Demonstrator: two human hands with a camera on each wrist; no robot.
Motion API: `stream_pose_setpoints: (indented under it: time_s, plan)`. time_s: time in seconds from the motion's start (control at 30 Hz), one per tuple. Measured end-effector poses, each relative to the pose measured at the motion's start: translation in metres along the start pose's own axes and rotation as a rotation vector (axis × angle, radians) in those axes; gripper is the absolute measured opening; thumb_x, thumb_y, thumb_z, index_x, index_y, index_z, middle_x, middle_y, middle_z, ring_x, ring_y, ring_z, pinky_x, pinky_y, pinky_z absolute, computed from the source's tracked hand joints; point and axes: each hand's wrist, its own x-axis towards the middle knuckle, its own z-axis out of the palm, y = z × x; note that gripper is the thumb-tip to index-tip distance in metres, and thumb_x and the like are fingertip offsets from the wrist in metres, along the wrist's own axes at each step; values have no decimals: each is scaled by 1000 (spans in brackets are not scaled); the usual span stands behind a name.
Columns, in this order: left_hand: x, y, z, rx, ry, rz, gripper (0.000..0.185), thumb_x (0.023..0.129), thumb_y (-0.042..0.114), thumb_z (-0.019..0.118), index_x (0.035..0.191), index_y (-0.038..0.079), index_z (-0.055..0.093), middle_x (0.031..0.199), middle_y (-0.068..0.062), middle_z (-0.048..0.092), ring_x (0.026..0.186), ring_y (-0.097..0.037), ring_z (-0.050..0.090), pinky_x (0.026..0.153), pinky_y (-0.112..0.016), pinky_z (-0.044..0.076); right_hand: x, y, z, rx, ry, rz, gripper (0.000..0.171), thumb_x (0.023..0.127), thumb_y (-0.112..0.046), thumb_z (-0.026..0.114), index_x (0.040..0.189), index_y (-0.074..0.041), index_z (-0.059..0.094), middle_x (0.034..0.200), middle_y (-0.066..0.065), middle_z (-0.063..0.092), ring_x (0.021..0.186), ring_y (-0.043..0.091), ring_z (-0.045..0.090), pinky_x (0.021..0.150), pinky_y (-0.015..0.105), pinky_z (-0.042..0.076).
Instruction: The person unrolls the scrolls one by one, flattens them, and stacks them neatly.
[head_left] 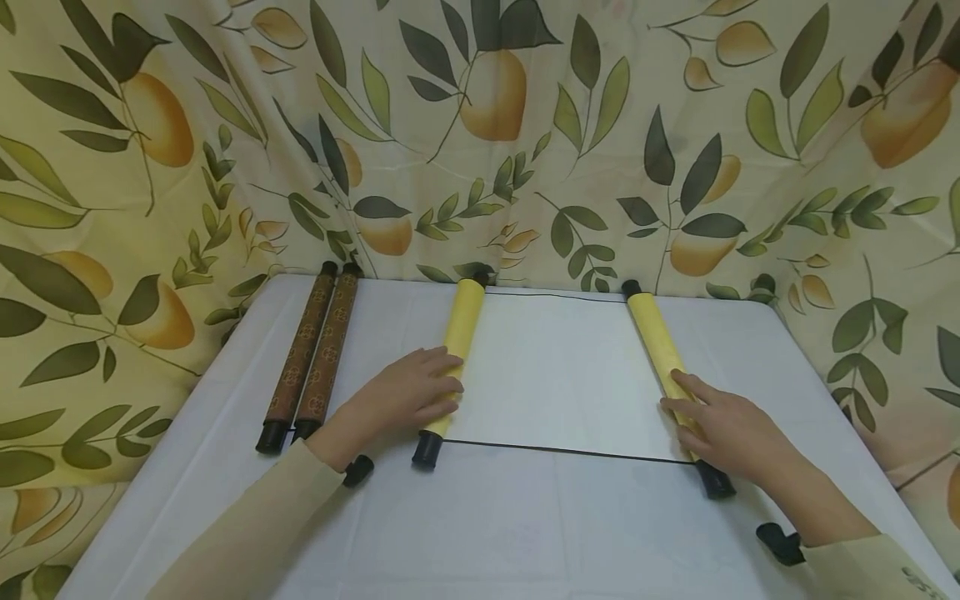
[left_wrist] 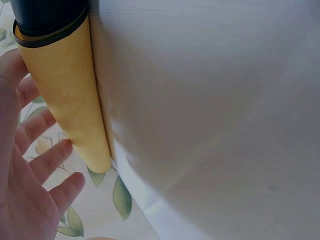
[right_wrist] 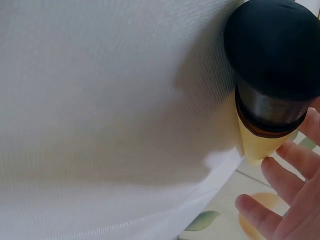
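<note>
A scroll [head_left: 558,379] lies half unrolled on the table [head_left: 525,533], running across its middle from near the back edge toward the front. Its white sheet is spread flat between two yellow rolls. The left hand [head_left: 408,396] rests on the left roll [head_left: 453,350] near its front end, fingers laid over the top, straight and together rather than curled round it. The right hand [head_left: 723,425] lies on the right roll [head_left: 663,358], also near the front end, fingers spread and flat, the forefinger pointing up along the roll. Neither hand pinches anything; both only press down. The wrist views show open fingers beside the yellow paper and a black cap [right_wrist: 275,50] at the roll's end.

The scroll looks light. The sheet is thin, soft and easy to crease or tear, while the rolls seem stiff round their cores and would roll freely on the smooth cloth. I would judge the rolls the place to take hold, palms on top or fingers round the black ends, never the bare sheet.

Two brown scrolls [head_left: 307,358], fully rolled, lie side by side and touching near the table's left edge. A curtain [head_left: 480,125] printed with leaves and fruit hangs behind.
</note>
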Motion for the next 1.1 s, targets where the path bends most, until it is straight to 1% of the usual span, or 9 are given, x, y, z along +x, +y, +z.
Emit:
stream_pose_setpoints:
  time_s: [0.13, 0.23, 0.33, 0.43, 0.5, 0.6, 0.77, 0.97, 1.1]
  plan:
    - [-1, -2, 1, -12, -36, -13, 35, 105, 42, 46, 128, 25, 66, 157, -1, 41, 148, -32, 30, 117, -53, 28, 0, 1, 0, 1, 7, -14, 44, 86, -35, 76, 125, -16, 70, 152, 24, 40, 107, 46, 63, 85, 58, 52]
    - [-2, -4, 1, -14, -62, -30, 37, 105, 44, 44, 131, 27, 64, 157, 0, 41, 149, -31, 29, 117, -53, 28, 1, 2, -1, -1, 9, -19, 44, 86, -31, 76, 127, -16, 69, 151, 24, 40, 100, 42, 65, 80, 55, 54]
    - [-4, -5, 0, -12, -77, -41, 40, 105, 47, 43, 135, 29, 63, 157, 0, 41, 149, -31, 28, 119, -50, 27, 2, 3, -1, -5, -7, -10, 46, 86, -25, 73, 130, -16, 67, 152, 24, 39, 84, 29, 64, 68, 43, 53]
    - [-6, -6, -2, -11, -80, -42, 41, 104, 49, 44, 136, 31, 62, 157, -1, 41, 149, -31, 28, 120, -48, 25, 2, 4, 0, -4, -23, 8, 47, 85, -24, 71, 132, -15, 66, 152, 24, 38, 81, 24, 61, 64, 39, 51]
    - [-6, -6, -1, -3, -66, -32, 41, 104, 49, 44, 135, 30, 64, 157, -2, 42, 148, -32, 30, 120, -47, 25, 2, 4, 0, 4, -33, 16, 47, 86, -24, 71, 131, -15, 66, 152, 25, 38, 84, 28, 63, 67, 42, 53]
    - [-7, -7, -1, 12, -25, -5, 38, 104, 48, 46, 129, 27, 67, 154, -5, 45, 146, -32, 35, 119, -46, 26, 2, 5, 1, 6, -40, 21, 46, 86, -29, 73, 130, -14, 67, 152, 25, 38, 98, 41, 65, 77, 53, 54]
    - [-7, -7, -1, 10, 27, 14, 30, 102, 42, 53, 120, 23, 69, 149, -9, 50, 141, -34, 40, 118, -48, 30, 2, 6, 1, -3, -31, 12, 49, 86, -35, 76, 129, -14, 67, 152, 26, 37, 101, 45, 65, 80, 57, 53]
    - [-4, -6, -3, -13, -21, -37, 26, 103, 34, 51, 121, 23, 68, 154, -2, 46, 145, -33, 36, 115, -56, 30, 2, 7, 1, 2, -17, 2, 47, 87, -24, 72, 132, -13, 65, 151, 27, 37, 83, 31, 66, 67, 46, 55]
    - [-5, -5, -3, -33, -56, -72, 31, 104, 37, 50, 127, 26, 67, 155, 0, 44, 147, -30, 32, 117, -56, 27, 2, 10, 1, 5, -21, -2, 44, 86, -18, 69, 129, -10, 67, 151, 28, 37, 71, 19, 57, 58, 34, 45]
